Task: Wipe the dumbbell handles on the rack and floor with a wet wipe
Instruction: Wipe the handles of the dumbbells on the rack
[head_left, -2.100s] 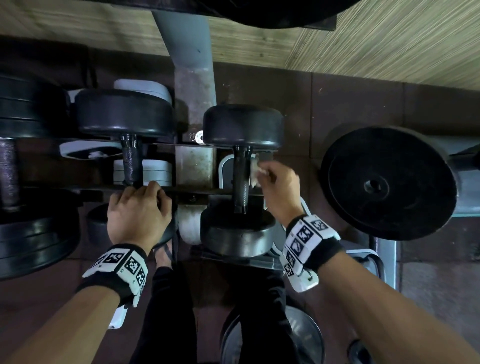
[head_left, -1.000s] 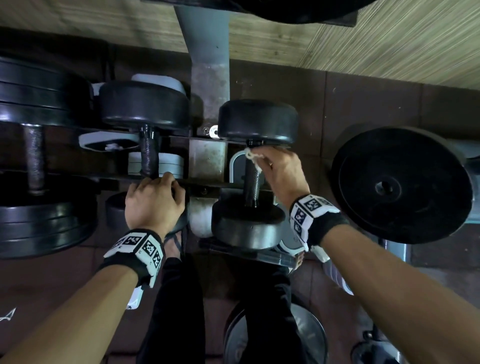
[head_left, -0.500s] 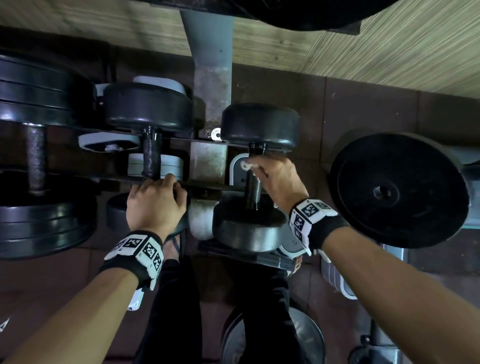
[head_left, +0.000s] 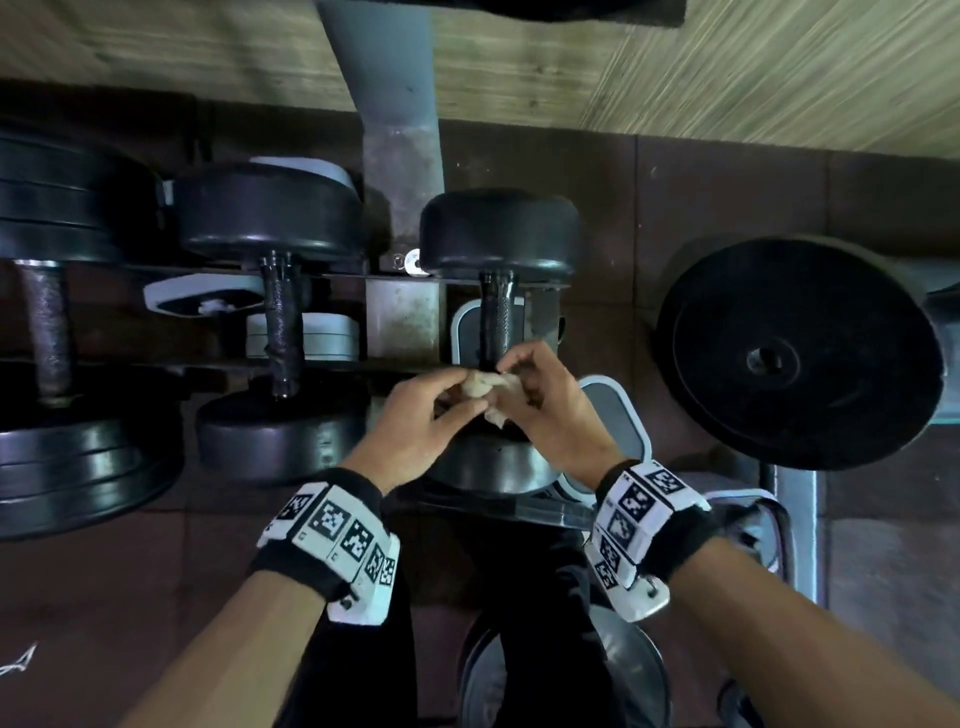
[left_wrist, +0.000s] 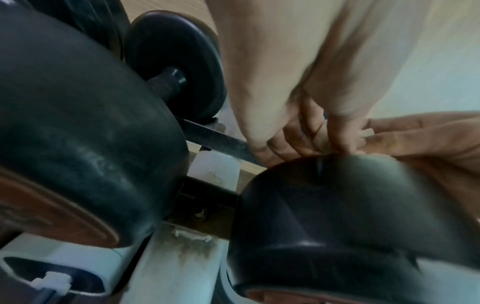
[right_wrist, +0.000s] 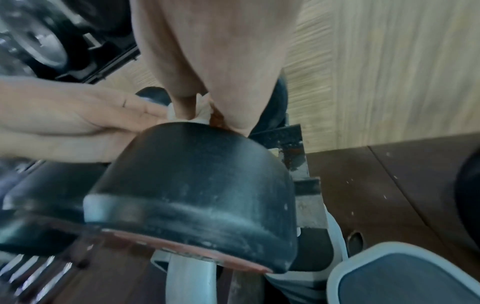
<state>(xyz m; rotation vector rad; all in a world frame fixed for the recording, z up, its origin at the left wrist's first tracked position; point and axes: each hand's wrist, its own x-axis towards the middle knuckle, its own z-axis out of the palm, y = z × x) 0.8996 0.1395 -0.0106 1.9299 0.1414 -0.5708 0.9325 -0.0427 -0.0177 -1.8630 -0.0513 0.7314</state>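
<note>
Both hands meet: left hand (head_left: 415, 423) and right hand (head_left: 553, 410) fingers pinching the crumpled wet wipe (head_left: 485, 387) over the dumbbell (head_left: 496, 332) on the rack.

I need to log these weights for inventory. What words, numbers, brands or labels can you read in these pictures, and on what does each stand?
No readable text in any view.
Left wristband and right wristband: black-and-white square code markers only, no letters or digits.
Dumbbell end face: faint raised marks on the reddish face, too blurred to read.
Weight plate: no marking can be made out.
</note>
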